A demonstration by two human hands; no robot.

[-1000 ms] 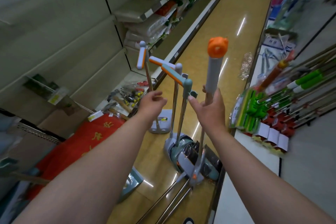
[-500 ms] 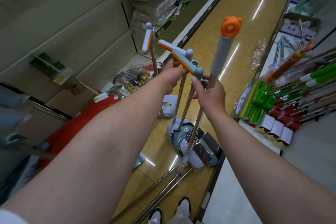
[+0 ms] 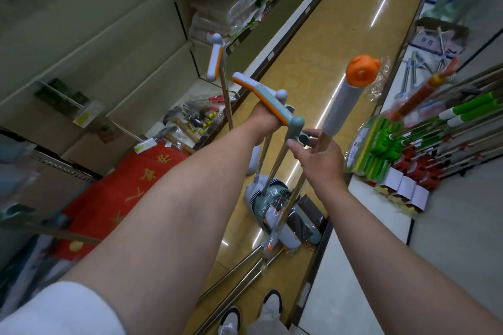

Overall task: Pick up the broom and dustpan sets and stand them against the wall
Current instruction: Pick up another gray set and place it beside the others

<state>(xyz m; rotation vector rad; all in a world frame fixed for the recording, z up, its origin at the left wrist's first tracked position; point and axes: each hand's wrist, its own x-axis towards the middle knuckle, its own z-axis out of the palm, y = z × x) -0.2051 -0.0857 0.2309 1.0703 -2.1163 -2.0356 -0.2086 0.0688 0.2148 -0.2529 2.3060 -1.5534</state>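
Left grip [image 3: 265,124] clasps the white-handled set [image 3: 281,95]; right grip [image 3: 318,160] pinches the orange-capped broom [image 3: 340,106]; both near upright, handles toward frame top. Gold characters on the red mat [image 3: 130,185] are unreadable.

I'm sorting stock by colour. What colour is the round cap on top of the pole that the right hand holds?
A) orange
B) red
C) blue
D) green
A: the round cap topping the grey-sleeved pole, which the right hand grips, is plainly orange.
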